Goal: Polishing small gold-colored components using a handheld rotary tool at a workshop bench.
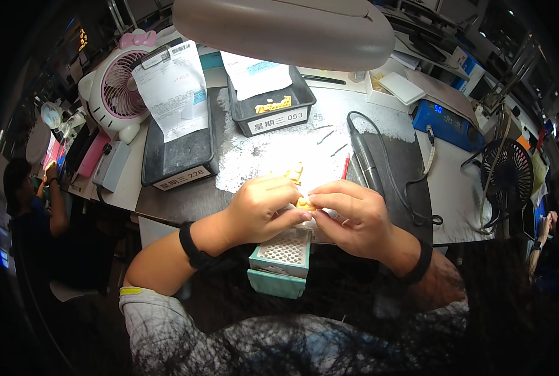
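Observation:
My left hand (261, 210) and my right hand (348, 213) meet over the front of the bench, fingertips pinched together on a small yellow-orange model piece (304, 203). Most of that piece is hidden by my fingers. Another yellow-orange piece (295, 170) lies on the dusty white patch just beyond my left hand. A teal box with a perforated white top (284, 258) sits directly below my hands. Both wrists carry black bands.
Two dark trays stand behind: one (178, 156) with a paper sheet, one (273, 103) holding papers and a yellow piece. A grey handpiece with cable (365, 156) lies right of the work. A pink fan (120, 84), black fan (510, 172), blue controller (445, 122) and overhead lamp (286, 25) surround it. Another person sits at left (26, 207).

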